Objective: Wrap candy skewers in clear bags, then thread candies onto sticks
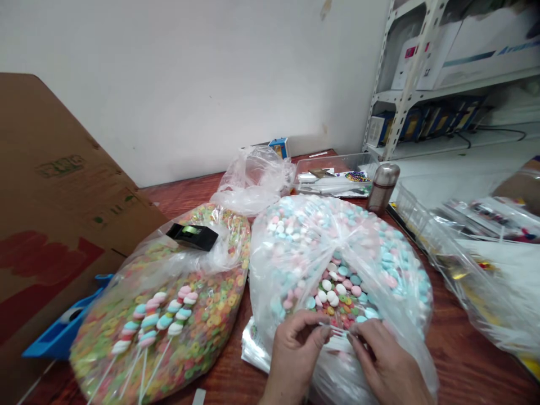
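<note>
My left hand (295, 351) and my right hand (383, 357) meet low in the view, fingertips pinched a short way apart. Between them runs a small bundle of thin white sticks (338, 337), gripped at either end. Just beyond the fingertips, a big clear plastic bag (278, 270) lies open, full of pink, white and blue round candies (333, 289). A few colourful candy rings (333, 309) show inside its opening. To the left, several candy skewers (149, 320) with white sticks rest on another bag (219, 332) of candy rings.
A black tape dispenser (194, 236) sits on the left bag. Left stand a cardboard box (54, 197) and blue tray (67, 332). Behind are a crumpled plastic bag (253, 174), clear bin (304, 171) and metallic-capped bottle (383, 188). Another clear bin (447, 264) and shelving (411, 79) are right.
</note>
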Action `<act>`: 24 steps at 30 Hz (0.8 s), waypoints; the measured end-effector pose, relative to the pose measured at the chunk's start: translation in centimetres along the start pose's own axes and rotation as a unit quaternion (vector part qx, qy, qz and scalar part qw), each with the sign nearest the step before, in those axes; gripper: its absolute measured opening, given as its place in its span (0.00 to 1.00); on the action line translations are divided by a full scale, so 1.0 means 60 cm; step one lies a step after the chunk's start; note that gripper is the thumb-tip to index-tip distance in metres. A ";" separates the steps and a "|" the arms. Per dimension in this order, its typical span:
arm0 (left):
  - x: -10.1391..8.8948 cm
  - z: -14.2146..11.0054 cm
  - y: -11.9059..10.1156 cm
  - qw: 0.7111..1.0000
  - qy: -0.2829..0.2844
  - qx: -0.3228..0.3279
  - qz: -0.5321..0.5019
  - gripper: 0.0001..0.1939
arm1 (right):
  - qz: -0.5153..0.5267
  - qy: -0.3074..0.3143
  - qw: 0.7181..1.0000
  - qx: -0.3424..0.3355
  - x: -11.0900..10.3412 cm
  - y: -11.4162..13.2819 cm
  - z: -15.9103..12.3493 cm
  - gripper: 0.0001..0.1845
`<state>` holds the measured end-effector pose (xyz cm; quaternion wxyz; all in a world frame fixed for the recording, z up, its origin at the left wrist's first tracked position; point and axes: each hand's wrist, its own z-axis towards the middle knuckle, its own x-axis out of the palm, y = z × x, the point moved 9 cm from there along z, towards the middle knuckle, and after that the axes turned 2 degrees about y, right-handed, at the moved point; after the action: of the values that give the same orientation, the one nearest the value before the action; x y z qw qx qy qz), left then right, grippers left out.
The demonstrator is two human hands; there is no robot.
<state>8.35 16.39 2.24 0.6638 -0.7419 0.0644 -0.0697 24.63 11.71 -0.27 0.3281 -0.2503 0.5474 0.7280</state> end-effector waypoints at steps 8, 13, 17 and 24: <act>-0.019 0.002 -0.013 1.000 -0.008 0.009 0.002 0.05 | 0.044 -0.019 0.998 0.036 -0.011 -0.014 0.003 0.08; -0.019 -0.041 -0.099 0.947 0.025 0.265 0.179 0.13 | 0.355 0.064 0.901 0.240 0.018 -0.019 -0.007 0.20; 0.060 -0.082 -0.083 0.867 0.189 0.379 0.262 0.23 | 0.588 0.061 0.731 0.340 0.036 0.015 0.006 0.21; 0.062 0.013 -0.054 0.843 0.043 0.307 0.440 0.21 | 0.491 -0.070 0.818 0.293 -0.057 -0.083 0.042 0.19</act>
<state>12.17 16.81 5.45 0.8154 -0.3900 0.3876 0.1813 30.61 14.37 -0.28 0.0225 0.2107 0.7608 0.6134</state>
